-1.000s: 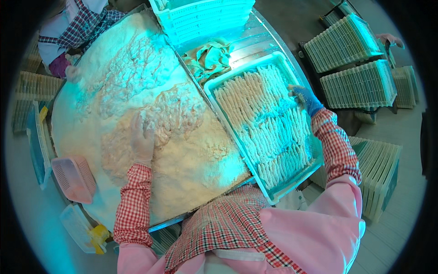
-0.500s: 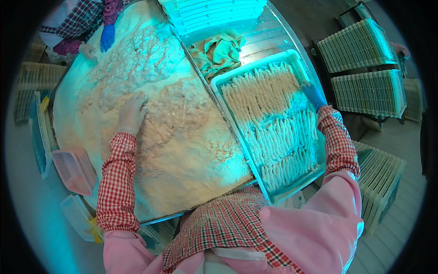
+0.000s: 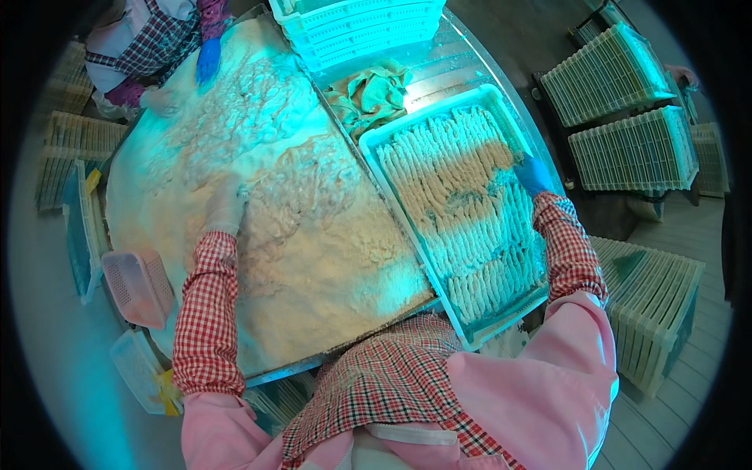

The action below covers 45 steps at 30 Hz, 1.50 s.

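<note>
My left hand [image 3: 225, 207], in a pale glove, rests on a wide bed of whitish powder or crumbs [image 3: 313, 298] on the table. Wet-looking lumps [image 3: 301, 192] lie just beside its fingers; its fingertips are blurred and partly sunk in the coating. In a blue glove, my right hand [image 3: 536, 175] reaches over the right rim of a pale plastic tray [image 3: 415, 249]. Its fingers are pressed together at the end of the upper rows, and whatever they hold is hidden. Slender coated pieces [image 3: 470, 227] lie side by side in several rows in this tray.
Stacked pale trays [image 3: 364, 35] and a crumpled cloth [image 3: 372, 94] stand beyond my tray. Across the powder a co-worker's blue-gloved hand [image 3: 208, 61] touches the bed. A pink basket [image 3: 139, 288] hangs by the left edge. Tray stacks [image 3: 634, 153] stand at right.
My view has shifted slightly. My left hand has drawn a little nearer to me over the powder. My right hand has moved slightly nearer along the tray's right side.
</note>
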Motion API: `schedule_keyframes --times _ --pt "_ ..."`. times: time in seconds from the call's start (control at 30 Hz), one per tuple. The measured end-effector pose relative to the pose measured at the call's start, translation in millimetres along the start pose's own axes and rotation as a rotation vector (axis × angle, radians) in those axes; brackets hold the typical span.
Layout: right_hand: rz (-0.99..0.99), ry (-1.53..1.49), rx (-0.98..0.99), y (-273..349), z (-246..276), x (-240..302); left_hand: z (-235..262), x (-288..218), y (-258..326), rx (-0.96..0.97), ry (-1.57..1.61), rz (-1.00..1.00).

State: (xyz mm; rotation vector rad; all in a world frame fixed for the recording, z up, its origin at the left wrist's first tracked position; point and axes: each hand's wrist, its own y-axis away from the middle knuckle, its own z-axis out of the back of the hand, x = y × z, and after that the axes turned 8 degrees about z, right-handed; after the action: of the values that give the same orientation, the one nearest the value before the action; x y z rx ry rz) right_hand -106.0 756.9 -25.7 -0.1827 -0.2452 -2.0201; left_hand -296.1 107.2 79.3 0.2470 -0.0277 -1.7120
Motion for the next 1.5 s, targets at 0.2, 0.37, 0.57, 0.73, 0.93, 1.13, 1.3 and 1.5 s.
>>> schedule_keyframes --times 0.2,0.37,0.57,0.73,0.93,1.13,1.3,1.5 --pt "0.263 -0.252 -0.101 22.3 2.3 40.4 25.1 -27.1 104.9 -0.044 0.208 0.006" --pt "0.401 -0.822 0.117 110.1 7.4 182.8 -49.0 15.2 233.2 0.058 0.152 -0.450" --pt "0.787 -0.845 0.305 232.1 -19.4 330.1 -80.4 43.8 286.5 0.040 0.684 0.388" --pt "0.766 -0.575 0.280 282.1 -84.0 397.0 -116.1 -2.0 288.8 -0.066 0.330 0.173" --pt "0.738 -0.601 0.373 292.5 -39.4 375.8 -70.8 42.2 288.7 0.108 1.408 0.687" --pt "1.029 -0.482 0.461 341.0 -77.2 360.5 -61.3 12.6 319.5 0.073 0.280 -0.111" --pt "0.879 -0.502 0.112 325.3 -68.8 365.6 -45.6 29.5 305.6 0.389 0.272 0.350" --pt "0.726 -0.707 0.130 324.9 -79.6 370.1 -109.7 -36.9 290.4 -0.136 0.241 0.183"
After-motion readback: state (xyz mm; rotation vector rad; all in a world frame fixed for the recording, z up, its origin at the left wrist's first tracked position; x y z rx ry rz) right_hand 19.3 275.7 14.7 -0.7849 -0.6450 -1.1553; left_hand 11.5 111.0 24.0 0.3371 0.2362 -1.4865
